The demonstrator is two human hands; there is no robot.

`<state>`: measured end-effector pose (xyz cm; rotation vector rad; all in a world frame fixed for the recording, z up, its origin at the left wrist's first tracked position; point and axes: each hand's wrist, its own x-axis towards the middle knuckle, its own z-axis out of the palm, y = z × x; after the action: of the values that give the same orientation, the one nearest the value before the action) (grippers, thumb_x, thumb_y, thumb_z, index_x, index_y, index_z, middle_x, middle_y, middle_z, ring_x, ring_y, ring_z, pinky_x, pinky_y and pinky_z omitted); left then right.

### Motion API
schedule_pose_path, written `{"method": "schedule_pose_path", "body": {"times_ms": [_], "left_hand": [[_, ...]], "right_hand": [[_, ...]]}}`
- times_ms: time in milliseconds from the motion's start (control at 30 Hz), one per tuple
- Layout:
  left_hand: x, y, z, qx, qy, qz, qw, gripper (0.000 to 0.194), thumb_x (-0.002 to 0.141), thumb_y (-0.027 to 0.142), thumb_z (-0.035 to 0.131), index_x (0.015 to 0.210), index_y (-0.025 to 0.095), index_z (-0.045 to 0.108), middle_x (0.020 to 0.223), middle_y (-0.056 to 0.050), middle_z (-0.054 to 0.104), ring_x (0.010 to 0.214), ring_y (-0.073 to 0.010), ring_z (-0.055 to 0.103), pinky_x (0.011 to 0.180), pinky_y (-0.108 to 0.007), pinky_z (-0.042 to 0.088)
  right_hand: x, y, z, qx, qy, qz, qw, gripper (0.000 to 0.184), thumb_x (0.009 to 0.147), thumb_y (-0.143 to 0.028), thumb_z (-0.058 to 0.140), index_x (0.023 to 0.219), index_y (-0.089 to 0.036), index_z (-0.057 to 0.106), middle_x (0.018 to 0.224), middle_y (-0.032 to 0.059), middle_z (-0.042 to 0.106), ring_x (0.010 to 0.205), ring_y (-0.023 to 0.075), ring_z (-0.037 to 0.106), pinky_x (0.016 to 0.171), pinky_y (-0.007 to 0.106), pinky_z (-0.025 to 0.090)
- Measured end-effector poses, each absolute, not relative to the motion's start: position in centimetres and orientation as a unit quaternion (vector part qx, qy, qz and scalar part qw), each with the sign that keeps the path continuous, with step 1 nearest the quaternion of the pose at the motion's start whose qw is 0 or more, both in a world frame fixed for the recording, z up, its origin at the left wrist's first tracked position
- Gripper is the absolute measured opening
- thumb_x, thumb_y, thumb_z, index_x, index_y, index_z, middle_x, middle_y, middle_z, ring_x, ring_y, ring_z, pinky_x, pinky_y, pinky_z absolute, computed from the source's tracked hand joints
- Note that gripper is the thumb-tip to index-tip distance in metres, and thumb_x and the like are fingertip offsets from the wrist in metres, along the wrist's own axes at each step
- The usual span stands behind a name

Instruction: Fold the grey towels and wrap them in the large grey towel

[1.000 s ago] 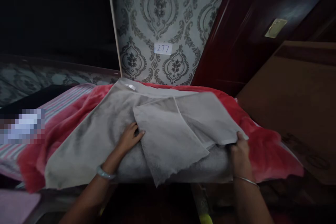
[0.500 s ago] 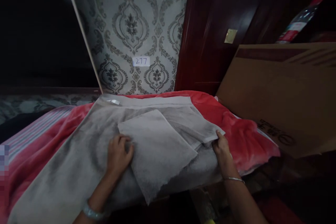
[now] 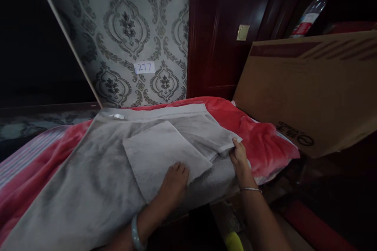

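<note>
A large grey plush cloth (image 3: 97, 180) with a pale hem along its far side lies over the surface before me. On top of it rests a loose, roughly square grey cloth piece (image 3: 159, 145), turned at an angle. My left hand (image 3: 175, 180) is on this piece near its lower right edge, fingers curled and closed against it. The forearm hides its lowest corner. At the right end of the large cloth, my right hand (image 3: 240, 159) pinches a pale-edged corner between thumb and fingers, with folds running from it.
A red blanket (image 3: 253, 137) lies beneath the grey cloth, over striped fabric (image 3: 29, 149) at left. A cardboard box (image 3: 309, 94) leans at right, with a plastic bottle (image 3: 309, 17) behind it. The patterned wall carries a label reading 277 (image 3: 144, 67). Something yellow (image 3: 234, 241) is below.
My left hand has moved right and nearer, from the square piece's left corner to its lower right edge. My right hand keeps the same corner. The view has shifted right.
</note>
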<state>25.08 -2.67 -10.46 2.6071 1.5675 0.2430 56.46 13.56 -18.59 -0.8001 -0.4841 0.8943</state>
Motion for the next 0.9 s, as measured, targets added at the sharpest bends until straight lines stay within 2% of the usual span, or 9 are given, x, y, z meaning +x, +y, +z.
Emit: {"method": "schedule_pose_path", "body": {"times_ms": [100,200,333,400,500,633,767,833,900], "left_hand": [[23.3,-2.3,-9.7,0.833,0.521,0.154,0.103,0.026,0.103,0.008,0.049,0.096,0.022,0.069,0.109,-0.014,0.078,0.111,-0.0321,0.075,0.101,-0.048,0.062],[21.7,-2.2,-9.1,0.802,0.532,0.231,0.144,0.029,0.111,0.022,0.044,0.092,0.025,0.065,0.099,-0.01,0.076,0.097,-0.0281,0.075,0.093,-0.043,0.063],[22.4,-2.2,-8.7,0.811,0.55,0.168,0.108,0.007,0.102,0.026,0.065,0.106,0.024,0.07,0.119,-0.014,0.078,0.115,-0.0322,0.076,0.101,-0.046,0.062],[24.0,-2.3,-8.3,0.819,0.56,0.092,0.081,0.021,0.096,0.022,0.073,0.117,0.021,0.072,0.131,-0.018,0.077,0.127,-0.0371,0.074,0.105,-0.05,0.062],[26.4,-2.0,-7.5,0.826,0.56,0.023,0.069,0.032,0.094,0.02,0.077,0.126,0.019,0.072,0.137,-0.021,0.076,0.131,-0.0404,0.074,0.106,-0.052,0.061],[27.5,-1.7,-6.8,0.828,0.557,0.014,0.071,0.029,0.1,0.012,0.065,0.127,0.018,0.071,0.131,-0.023,0.078,0.125,-0.0381,0.078,0.103,-0.048,0.061],[26.5,-1.1,-7.1,0.828,0.549,0.059,0.094,0.035,0.099,0.007,0.054,0.127,0.016,0.073,0.136,-0.025,0.079,0.129,-0.0375,0.078,0.11,-0.049,0.059],[25.3,-0.7,-7.5,0.801,0.569,0.122,0.142,0.032,0.098,0.012,0.055,0.125,0.018,0.073,0.136,-0.023,0.08,0.13,-0.0364,0.078,0.114,-0.049,0.058],[24.0,-0.4,-7.7,0.76,0.577,0.213,0.208,0.024,0.1,0.024,0.054,0.113,0.02,0.074,0.126,-0.02,0.084,0.122,-0.0349,0.08,0.112,-0.048,0.06]], "right_hand": [[56.2,13.6,-18.5,-0.368,-0.216,0.412,0.805,0.031,0.076,-0.039,0.092,0.094,-0.023,0.074,0.094,0.0026,0.082,0.103,0.0273,0.08,0.107,0.048,0.067],[56.1,13.6,-18.4,-0.366,-0.212,0.413,0.807,0.031,0.075,-0.039,0.092,0.095,-0.022,0.074,0.092,0.0024,0.081,0.104,0.0274,0.08,0.107,0.047,0.066],[56.2,13.5,-18.4,-0.364,-0.212,0.419,0.804,0.035,0.071,-0.039,0.093,0.096,-0.021,0.075,0.092,0.0035,0.081,0.105,0.029,0.08,0.107,0.049,0.066],[56.3,13.5,-18.5,-0.364,-0.211,0.419,0.805,0.037,0.071,-0.04,0.093,0.096,-0.021,0.075,0.092,0.0033,0.081,0.105,0.0294,0.08,0.107,0.05,0.066],[56.2,13.7,-18.6,-0.364,-0.204,0.412,0.81,0.036,0.071,-0.04,0.093,0.096,-0.021,0.074,0.092,0.0024,0.081,0.103,0.0283,0.081,0.106,0.048,0.067],[56.1,13.9,-18.6,-0.366,-0.198,0.4,0.816,0.032,0.074,-0.039,0.092,0.094,-0.022,0.074,0.093,0.0019,0.082,0.101,0.0254,0.08,0.106,0.044,0.066],[56.1,13.9,-18.6,-0.368,-0.202,0.397,0.816,0.03,0.077,-0.04,0.093,0.092,-0.022,0.073,0.09,0.0018,0.08,0.101,0.0255,0.079,0.105,0.043,0.066],[56.1,13.8,-18.5,-0.368,-0.204,0.398,0.815,0.031,0.076,-0.04,0.094,0.091,-0.022,0.073,0.088,0.0017,0.08,0.1,0.0257,0.079,0.104,0.043,0.066],[56.0,13.7,-18.4,-0.37,-0.203,0.399,0.814,0.031,0.075,-0.04,0.094,0.091,-0.022,0.073,0.088,0.0012,0.08,0.098,0.0251,0.078,0.102,0.042,0.067]]}}
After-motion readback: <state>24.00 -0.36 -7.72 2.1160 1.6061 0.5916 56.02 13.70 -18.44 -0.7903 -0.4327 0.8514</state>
